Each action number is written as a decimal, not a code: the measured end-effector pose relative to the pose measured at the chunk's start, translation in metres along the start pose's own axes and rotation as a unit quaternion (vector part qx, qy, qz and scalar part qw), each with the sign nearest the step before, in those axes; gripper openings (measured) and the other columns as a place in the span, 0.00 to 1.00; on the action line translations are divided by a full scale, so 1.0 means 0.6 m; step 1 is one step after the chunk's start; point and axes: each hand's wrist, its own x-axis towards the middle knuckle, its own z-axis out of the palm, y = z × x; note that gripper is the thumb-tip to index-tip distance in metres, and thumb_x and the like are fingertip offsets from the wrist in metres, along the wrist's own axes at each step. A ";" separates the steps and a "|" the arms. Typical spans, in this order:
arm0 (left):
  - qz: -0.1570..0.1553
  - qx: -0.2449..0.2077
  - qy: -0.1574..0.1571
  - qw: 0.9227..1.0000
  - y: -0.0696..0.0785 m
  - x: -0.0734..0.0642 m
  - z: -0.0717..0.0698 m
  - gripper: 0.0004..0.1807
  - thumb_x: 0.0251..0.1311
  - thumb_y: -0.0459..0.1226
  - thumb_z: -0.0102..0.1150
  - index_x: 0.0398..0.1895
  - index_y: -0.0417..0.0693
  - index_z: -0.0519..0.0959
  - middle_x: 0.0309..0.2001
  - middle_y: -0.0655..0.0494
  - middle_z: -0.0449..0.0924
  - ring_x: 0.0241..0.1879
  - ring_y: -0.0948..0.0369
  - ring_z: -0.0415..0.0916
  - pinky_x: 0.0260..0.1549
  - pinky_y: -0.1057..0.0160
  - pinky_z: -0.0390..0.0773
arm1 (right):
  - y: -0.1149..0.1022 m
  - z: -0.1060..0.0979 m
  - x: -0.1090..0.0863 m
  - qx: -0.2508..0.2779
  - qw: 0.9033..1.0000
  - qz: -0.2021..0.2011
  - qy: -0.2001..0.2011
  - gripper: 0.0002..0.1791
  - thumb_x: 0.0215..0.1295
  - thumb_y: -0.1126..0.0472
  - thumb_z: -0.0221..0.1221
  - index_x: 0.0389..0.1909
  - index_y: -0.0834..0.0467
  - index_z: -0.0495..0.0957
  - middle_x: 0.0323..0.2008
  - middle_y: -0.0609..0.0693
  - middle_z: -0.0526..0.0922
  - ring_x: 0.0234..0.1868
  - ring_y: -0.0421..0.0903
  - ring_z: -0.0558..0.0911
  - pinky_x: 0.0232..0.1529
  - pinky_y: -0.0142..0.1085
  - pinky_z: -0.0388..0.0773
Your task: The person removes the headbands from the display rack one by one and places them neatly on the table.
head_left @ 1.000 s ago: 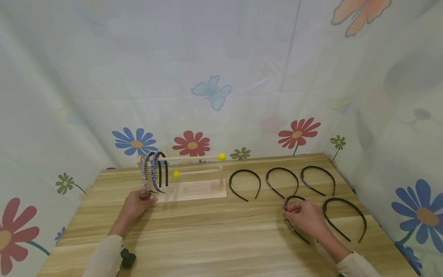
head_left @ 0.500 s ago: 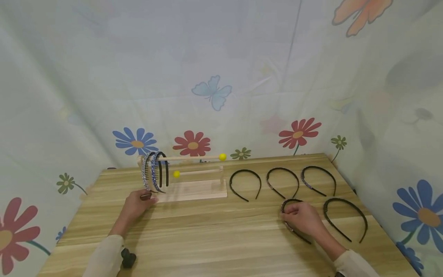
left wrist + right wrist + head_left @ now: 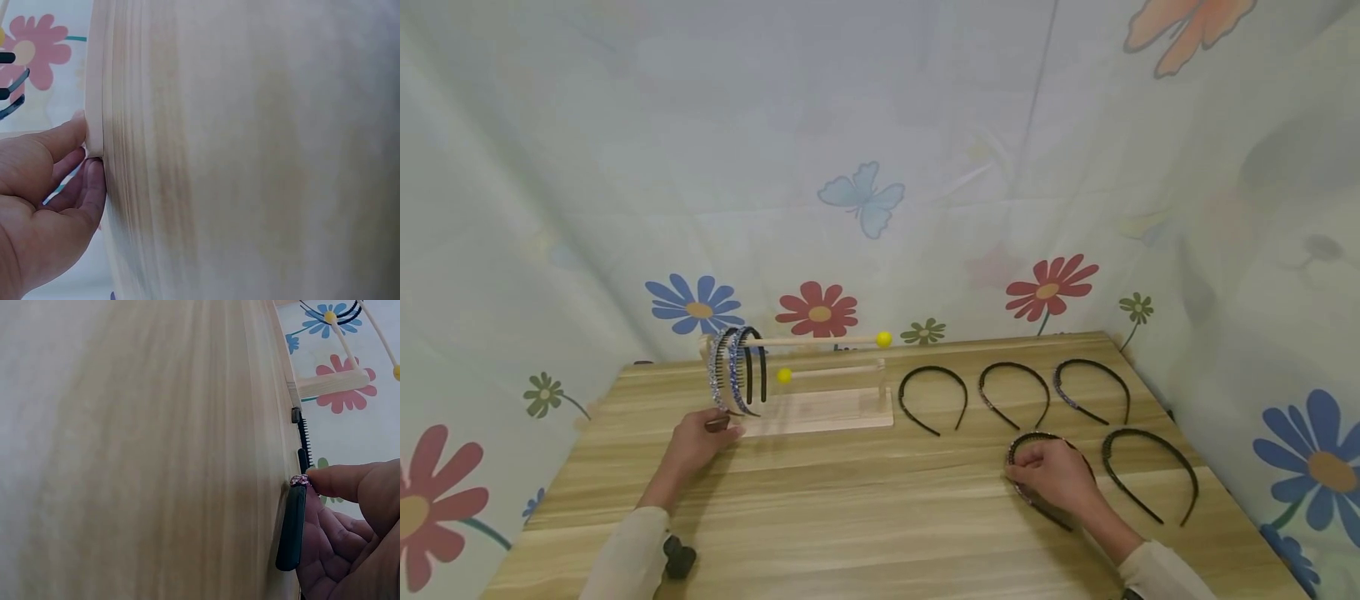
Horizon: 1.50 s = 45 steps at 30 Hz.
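Observation:
My left hand (image 3: 695,448) holds the left end of a wooden headband stand (image 3: 831,410); in the left wrist view, thumb and fingers (image 3: 95,187) pinch the corner of its base. Over the stand's upper rod hang a silver glittery headband (image 3: 715,379) and a blue glittery one (image 3: 734,375), both with black combs inside. To the right, my right hand (image 3: 1060,477) pinches the side of a black headband with pinkish sparkling stones (image 3: 1032,498). The right wrist view shows that headband (image 3: 291,528) low at the tabletop, thumb on its stones; the palm hides part of it.
Several other dark headbands lie on the right of the wooden table (image 3: 850,517): one plain black (image 3: 904,400), one blue-stoned (image 3: 1063,392), one near the right edge (image 3: 1193,487). Yellow balls (image 3: 884,339) cap the stand's rods. A flowered curtain (image 3: 760,183) closes off the back.
My right hand has shifted slightly left, and the held headband has turned a little with it. The left hand and the stand stay in place.

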 end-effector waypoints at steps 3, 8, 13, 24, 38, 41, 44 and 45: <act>0.001 0.000 -0.002 1.000 0.000 0.000 0.000 0.30 0.68 0.42 0.66 0.65 0.29 0.74 0.61 0.29 0.77 0.60 0.36 0.77 0.58 0.40 0.79 | 0.001 0.000 0.001 0.011 1.000 0.003 -0.005 0.09 0.62 0.52 0.71 0.31 0.54 0.90 0.22 0.43 0.88 0.25 0.39 0.85 0.36 0.41 0.84; 0.000 0.000 -0.003 1.000 -0.001 0.001 0.000 0.31 0.68 0.42 0.65 0.65 0.28 0.73 0.61 0.28 0.76 0.60 0.35 0.77 0.58 0.40 0.79 | 0.000 -0.011 0.001 0.020 1.000 0.007 -0.007 0.13 0.65 0.52 0.69 0.39 0.58 0.89 0.30 0.47 0.90 0.29 0.42 0.87 0.35 0.40 0.86; 0.002 0.003 -0.002 1.000 0.000 0.002 -0.001 0.31 0.68 0.42 0.65 0.65 0.28 0.73 0.61 0.28 0.76 0.59 0.35 0.77 0.57 0.40 0.79 | -0.019 -0.036 0.002 -0.007 1.000 -0.022 0.021 0.16 0.67 0.50 0.67 0.41 0.60 0.88 0.36 0.51 0.90 0.35 0.45 0.86 0.31 0.38 0.83; 0.001 0.004 0.000 1.000 -0.001 -0.001 -0.002 0.30 0.68 0.42 0.66 0.64 0.28 0.75 0.60 0.28 0.77 0.59 0.35 0.78 0.58 0.39 0.79 | -0.114 -0.049 0.023 0.016 0.989 -0.135 0.064 0.17 0.67 0.48 0.67 0.48 0.55 0.87 0.39 0.48 0.89 0.39 0.44 0.86 0.36 0.38 0.84; 0.010 0.007 0.011 1.000 0.000 0.001 0.000 0.27 0.67 0.40 0.67 0.61 0.29 0.77 0.58 0.29 0.79 0.57 0.36 0.79 0.57 0.40 0.79 | -0.234 0.042 0.055 0.131 0.958 -0.252 0.045 0.15 0.65 0.49 0.70 0.48 0.51 0.88 0.38 0.43 0.89 0.36 0.38 0.84 0.37 0.33 0.84; 0.011 0.009 0.011 1.000 -0.001 0.002 0.000 0.27 0.67 0.40 0.67 0.62 0.29 0.77 0.58 0.29 0.79 0.57 0.36 0.79 0.57 0.40 0.79 | -0.263 0.062 0.062 0.141 0.952 -0.271 0.031 0.14 0.65 0.49 0.70 0.48 0.51 0.88 0.39 0.42 0.89 0.36 0.38 0.84 0.38 0.33 0.84; 0.012 0.006 0.012 1.000 -0.001 0.002 0.001 0.26 0.67 0.39 0.67 0.62 0.29 0.77 0.58 0.29 0.79 0.58 0.36 0.79 0.57 0.41 0.80 | -0.290 0.081 0.068 0.153 0.947 -0.281 0.012 0.15 0.66 0.48 0.69 0.49 0.50 0.87 0.39 0.41 0.89 0.36 0.38 0.84 0.38 0.33 0.84; 0.012 0.004 0.012 1.000 -0.001 0.002 0.001 0.26 0.67 0.39 0.67 0.62 0.29 0.77 0.58 0.29 0.79 0.58 0.36 0.79 0.57 0.41 0.80 | -0.298 0.087 0.071 0.156 0.947 -0.281 0.006 0.16 0.66 0.47 0.69 0.49 0.50 0.87 0.39 0.41 0.89 0.37 0.38 0.84 0.38 0.33 0.85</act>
